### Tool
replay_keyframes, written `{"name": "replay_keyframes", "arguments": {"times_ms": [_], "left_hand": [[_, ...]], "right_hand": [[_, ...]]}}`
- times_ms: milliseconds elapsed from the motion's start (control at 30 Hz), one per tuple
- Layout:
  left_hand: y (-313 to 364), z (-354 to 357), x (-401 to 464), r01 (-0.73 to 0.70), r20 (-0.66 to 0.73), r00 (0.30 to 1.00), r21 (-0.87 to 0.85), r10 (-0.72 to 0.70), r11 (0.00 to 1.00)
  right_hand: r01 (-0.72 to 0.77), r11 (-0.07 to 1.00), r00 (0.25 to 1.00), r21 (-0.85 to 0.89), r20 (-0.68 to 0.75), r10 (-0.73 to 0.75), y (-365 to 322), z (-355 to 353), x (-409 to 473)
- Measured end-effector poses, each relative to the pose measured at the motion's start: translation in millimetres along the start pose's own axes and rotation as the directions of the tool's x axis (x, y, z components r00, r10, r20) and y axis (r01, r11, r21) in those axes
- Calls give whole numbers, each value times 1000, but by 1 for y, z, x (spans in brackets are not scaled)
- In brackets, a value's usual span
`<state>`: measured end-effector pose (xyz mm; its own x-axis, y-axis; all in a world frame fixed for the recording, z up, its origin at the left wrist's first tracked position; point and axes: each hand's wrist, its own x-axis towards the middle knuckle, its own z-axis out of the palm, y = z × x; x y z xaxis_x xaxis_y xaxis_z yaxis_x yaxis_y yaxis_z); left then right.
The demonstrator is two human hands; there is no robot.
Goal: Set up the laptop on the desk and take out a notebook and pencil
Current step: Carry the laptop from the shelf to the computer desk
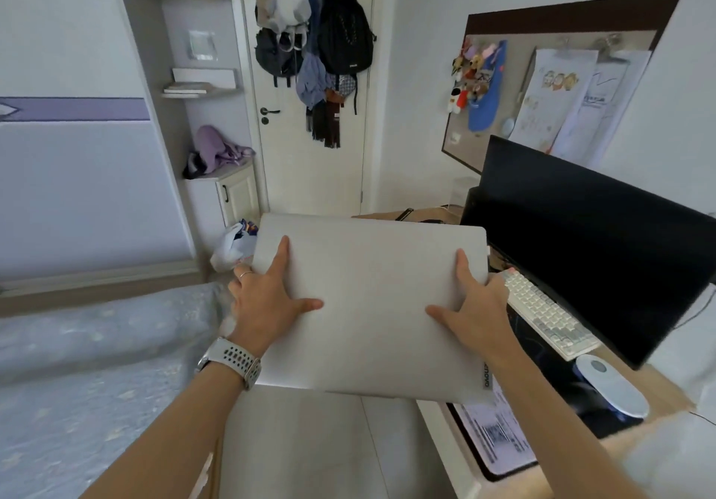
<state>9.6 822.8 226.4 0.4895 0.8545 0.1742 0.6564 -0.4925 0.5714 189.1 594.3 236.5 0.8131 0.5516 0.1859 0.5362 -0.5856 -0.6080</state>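
Observation:
A closed silver laptop point(372, 305) is held flat in the air in front of me, above the floor and beside the left edge of the desk point(654, 432). My left hand point(267, 297), with a white watch on the wrist, grips its left side, thumb spread on the lid. My right hand point(476, 305) grips its right side in the same way. No notebook or pencil shows in view.
On the desk stand a black monitor point(589, 235), a white keyboard point(546, 312), a white mouse point(612, 384) on a dark mat and a printed sheet point(496, 436). A bed point(97, 363) lies at left. Ahead, bags hang on a white door point(310, 111); shelves point(201, 87) stand beside it.

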Motion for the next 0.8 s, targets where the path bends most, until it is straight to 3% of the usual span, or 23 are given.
{"name": "replay_keyframes", "arguments": {"times_ms": [267,400,800], "left_hand": [[23,22,168,-201,74,976,-58,205,978],[28,64,243,-217,158,958,-138,238,966],[92,201,458,-261,253,931,-42,263,964]], "right_hand": [[-144,989,981,-10,-129,142,-30,36,120],[-196,980,969,-40,-161,188,-26,52,175],[-325,945,938,-30,-141,318,38,103,402]]}}
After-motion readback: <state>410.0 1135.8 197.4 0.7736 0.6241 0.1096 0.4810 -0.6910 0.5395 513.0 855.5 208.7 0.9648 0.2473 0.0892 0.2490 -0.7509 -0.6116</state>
